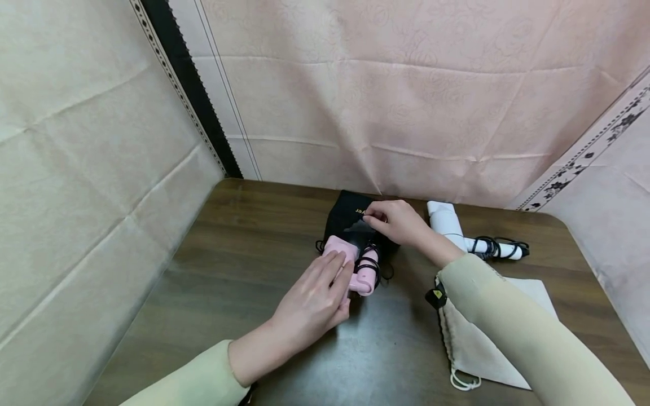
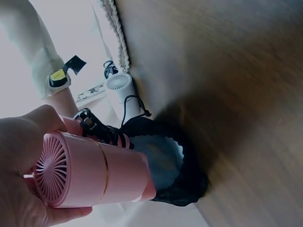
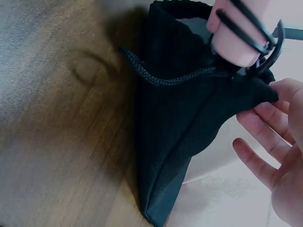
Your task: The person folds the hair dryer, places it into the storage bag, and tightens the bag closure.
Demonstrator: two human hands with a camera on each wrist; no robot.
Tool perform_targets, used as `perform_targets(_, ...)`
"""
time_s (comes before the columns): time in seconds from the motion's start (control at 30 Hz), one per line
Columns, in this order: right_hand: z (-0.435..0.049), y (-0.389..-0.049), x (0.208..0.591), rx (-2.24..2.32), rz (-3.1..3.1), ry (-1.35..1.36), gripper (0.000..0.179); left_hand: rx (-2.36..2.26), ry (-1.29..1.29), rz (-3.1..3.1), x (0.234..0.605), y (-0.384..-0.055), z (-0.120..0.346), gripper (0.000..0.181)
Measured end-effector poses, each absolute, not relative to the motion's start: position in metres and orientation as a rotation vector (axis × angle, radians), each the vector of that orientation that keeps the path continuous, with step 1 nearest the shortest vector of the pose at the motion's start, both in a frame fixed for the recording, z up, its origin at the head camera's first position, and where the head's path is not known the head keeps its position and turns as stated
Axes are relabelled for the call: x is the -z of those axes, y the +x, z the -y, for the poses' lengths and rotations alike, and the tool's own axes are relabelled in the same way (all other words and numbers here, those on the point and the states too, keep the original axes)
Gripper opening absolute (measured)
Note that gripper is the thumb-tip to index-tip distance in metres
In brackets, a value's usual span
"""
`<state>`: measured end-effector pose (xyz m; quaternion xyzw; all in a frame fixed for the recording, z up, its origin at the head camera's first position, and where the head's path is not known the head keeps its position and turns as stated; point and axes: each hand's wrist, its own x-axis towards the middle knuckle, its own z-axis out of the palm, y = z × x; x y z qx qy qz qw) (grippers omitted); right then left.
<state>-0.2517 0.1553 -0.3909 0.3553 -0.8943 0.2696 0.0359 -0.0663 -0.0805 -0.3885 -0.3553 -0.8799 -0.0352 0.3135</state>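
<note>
My left hand (image 1: 315, 296) holds a pink hair dryer (image 1: 339, 246) by its vented rear end, which the left wrist view shows between thumb and fingers. A black cord is wound around its folded handle (image 1: 368, 270). The dryer's front end lies at the mouth of a black drawstring bag (image 3: 165, 123), whose pale lining shows in the left wrist view. My right hand (image 1: 398, 223) pinches the rim of that bag between thumb and forefinger, its other fingers loosely bent. The dryer's tip is partly hidden by the bag.
To the right lies a white hair dryer (image 1: 444, 220) with a black cord around its handle. Nearer, partly under my right forearm, is an off-white drawstring pouch (image 1: 477, 344). Cloth curtains (image 1: 406, 101) border the wooden table (image 1: 218, 270) at the back and sides.
</note>
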Motion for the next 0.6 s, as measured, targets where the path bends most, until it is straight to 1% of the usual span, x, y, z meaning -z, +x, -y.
perform_targets(0.33, -0.158, -0.246, 0.391, -0.812, 2.726, 1.137, 0.008, 0.199, -0.945, 2.383, 0.399, -0.073, 0.076, 0.054)
perform_targets(0.6, -0.164, -0.24, 0.393, -0.697, 2.642, 1.236, 0.007, 0.274, -0.931, 2.37, 0.41, -0.082, 0.08, 0.058)
